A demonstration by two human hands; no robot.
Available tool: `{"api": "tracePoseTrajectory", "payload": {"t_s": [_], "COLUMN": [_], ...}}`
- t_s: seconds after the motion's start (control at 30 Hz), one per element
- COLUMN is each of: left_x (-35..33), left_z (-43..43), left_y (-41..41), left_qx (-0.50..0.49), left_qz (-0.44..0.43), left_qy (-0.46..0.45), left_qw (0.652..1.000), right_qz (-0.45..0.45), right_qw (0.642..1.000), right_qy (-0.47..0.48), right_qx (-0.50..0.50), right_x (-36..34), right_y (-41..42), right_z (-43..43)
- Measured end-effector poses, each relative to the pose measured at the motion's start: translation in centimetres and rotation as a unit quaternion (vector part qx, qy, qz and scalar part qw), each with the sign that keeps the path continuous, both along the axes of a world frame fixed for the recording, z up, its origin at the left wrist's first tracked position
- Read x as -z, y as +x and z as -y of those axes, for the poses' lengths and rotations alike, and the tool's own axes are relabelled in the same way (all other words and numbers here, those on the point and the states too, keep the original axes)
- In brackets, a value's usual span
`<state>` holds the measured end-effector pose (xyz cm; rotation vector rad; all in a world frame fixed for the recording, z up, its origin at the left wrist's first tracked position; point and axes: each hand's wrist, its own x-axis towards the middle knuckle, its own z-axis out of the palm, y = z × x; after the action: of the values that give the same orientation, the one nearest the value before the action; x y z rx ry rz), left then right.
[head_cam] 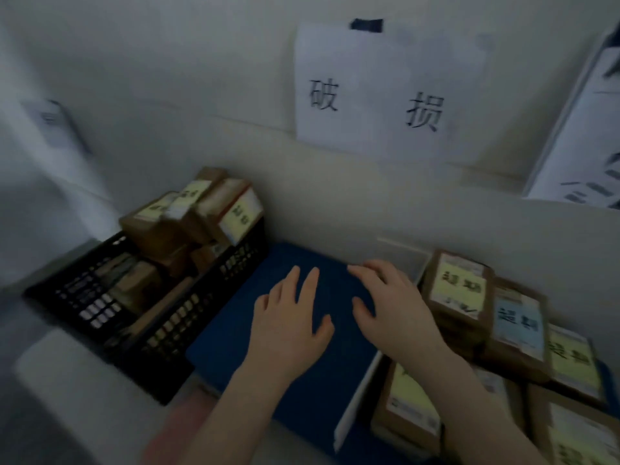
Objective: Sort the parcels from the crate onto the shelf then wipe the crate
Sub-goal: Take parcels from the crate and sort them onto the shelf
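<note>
A black plastic crate stands at the left, piled with brown cardboard parcels that carry yellow labels. A dark blue mat lies on the white surface beside it. My left hand and my right hand hover flat over the mat, fingers spread, holding nothing. To the right lie several sorted parcels with yellow labels and one with a blue label. My right forearm covers part of that pile.
A white paper sign with two black characters is taped to the wall above the mat. Another printed sheet hangs at the far right. A white divider edge runs between the mat and the right-hand parcels.
</note>
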<state>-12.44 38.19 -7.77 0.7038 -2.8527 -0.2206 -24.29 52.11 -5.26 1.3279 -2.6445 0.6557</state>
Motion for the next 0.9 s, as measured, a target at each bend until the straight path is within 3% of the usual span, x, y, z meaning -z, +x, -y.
{"api": "tracePoseTrajectory", "payload": {"t_s": [0.2, 0.47, 0.77, 0.9], "left_x": [0.7, 0.6, 0.9, 1.1], "left_z": [7.1, 15.6, 20.3, 20.9], "left_y": [7.7, 15.4, 15.9, 14.2], "left_qx": [-0.055, 0.008, 0.069, 0.085], "left_qz": [0.062, 0.082, 0.073, 0.082], "left_qy": [-0.006, 0.002, 0.010, 0.006], "left_qw": [0.997, 0.997, 0.995, 0.993], "right_qz": [0.037, 0.090, 0.150, 0.135], "right_qw": [0.997, 0.995, 0.988, 0.989], "right_qy": [0.052, 0.050, 0.020, 0.022], "right_qx": [-0.041, -0.010, 0.040, 0.062], "right_x": [2.5, 5.0, 6.6, 6.6], "right_y": [7.3, 15.4, 17.2, 15.5], "right_z": [8.7, 17.5, 21.1, 21.1]}}
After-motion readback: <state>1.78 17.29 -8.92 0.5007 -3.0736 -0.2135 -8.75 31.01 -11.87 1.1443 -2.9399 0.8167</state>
